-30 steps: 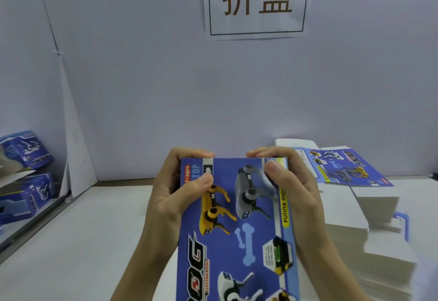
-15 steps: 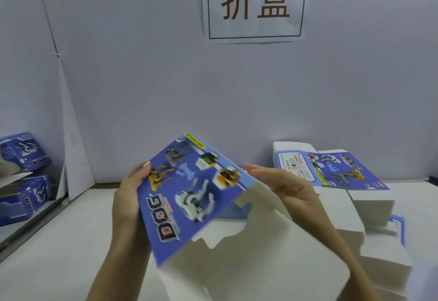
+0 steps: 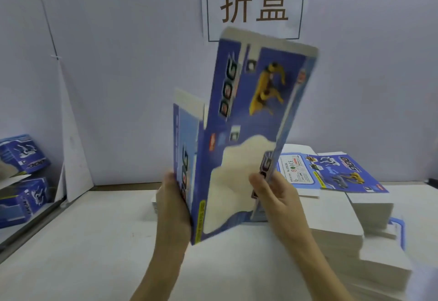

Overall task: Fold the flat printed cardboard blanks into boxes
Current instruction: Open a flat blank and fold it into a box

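— Head view: where's the blank?
— The cardboard blank (image 3: pixel 239 134) stands upright above the bench (image 3: pixel 94 241), partly opened. The left hand (image 3: pixel 174 208) grips its left edge; the right hand (image 3: pixel 276 196) pinches its right panel, fingers (image 3: pixel 257 182) curled.
— Others?
— A stack of flat blanks (image 3: pixel 343 182) lies right; folded boxes (image 3: pixel 22 153) far left.

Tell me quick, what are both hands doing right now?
Left hand: holds the left edge of the printed blank.
Right hand: pinches the blank's right panel.
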